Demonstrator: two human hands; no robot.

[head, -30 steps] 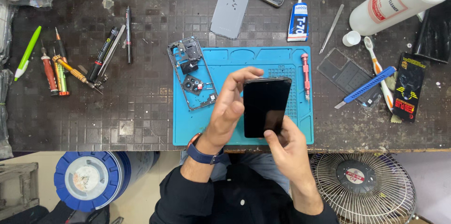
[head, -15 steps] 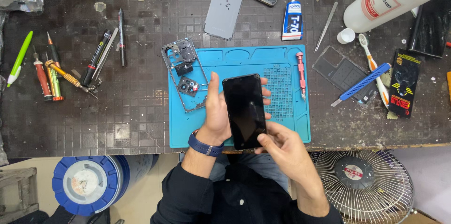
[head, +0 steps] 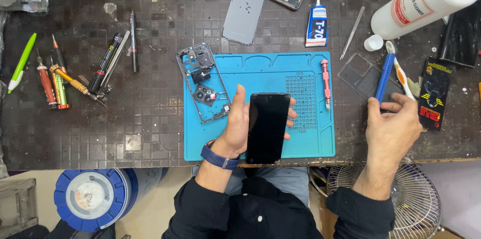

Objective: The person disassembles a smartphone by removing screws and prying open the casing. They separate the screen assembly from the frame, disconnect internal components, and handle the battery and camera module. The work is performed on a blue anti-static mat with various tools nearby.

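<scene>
L hand (head: 239, 128) is wrapped round a black phone (head: 268, 128), screen up, over the blue mat (head: 310, 141). R hand (head: 393, 129) is off to the side, fingers pinched on a blue knife (head: 385, 77) next to a toothbrush (head: 401, 72).

black sleeves (head: 200, 209), navy wristband (head: 219, 157)

The right hand (head: 393, 131) has left the phone (head: 268, 128) — it now grips the blue cutter (head: 385, 76); only the left hand (head: 240, 126) holds the phone.
</scene>
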